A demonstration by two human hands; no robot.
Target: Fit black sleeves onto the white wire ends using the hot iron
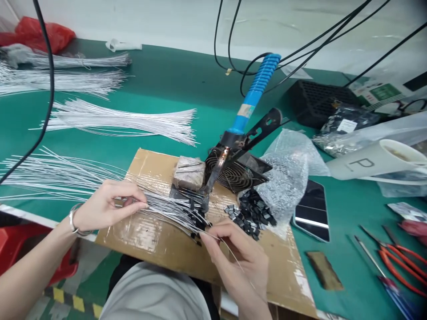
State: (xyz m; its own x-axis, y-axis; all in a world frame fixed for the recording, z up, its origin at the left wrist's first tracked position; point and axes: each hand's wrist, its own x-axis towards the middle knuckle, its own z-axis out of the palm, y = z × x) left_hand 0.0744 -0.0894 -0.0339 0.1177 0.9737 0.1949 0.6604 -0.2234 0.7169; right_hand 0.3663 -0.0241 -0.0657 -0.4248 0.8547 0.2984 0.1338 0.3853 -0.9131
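The left hand (108, 205) and right hand (242, 258) pinch wires (171, 210) running lengthwise between them; the soldering iron (238, 124) stands ahead of the right, the nearer.

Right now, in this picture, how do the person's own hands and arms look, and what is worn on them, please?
The left hand has no glove, and a shiny, silver-coloured bracelet circles its wrist. The left forearm shows no sleeve. The right hand is also gloveless; no ring or bracelet shows on its visible part.
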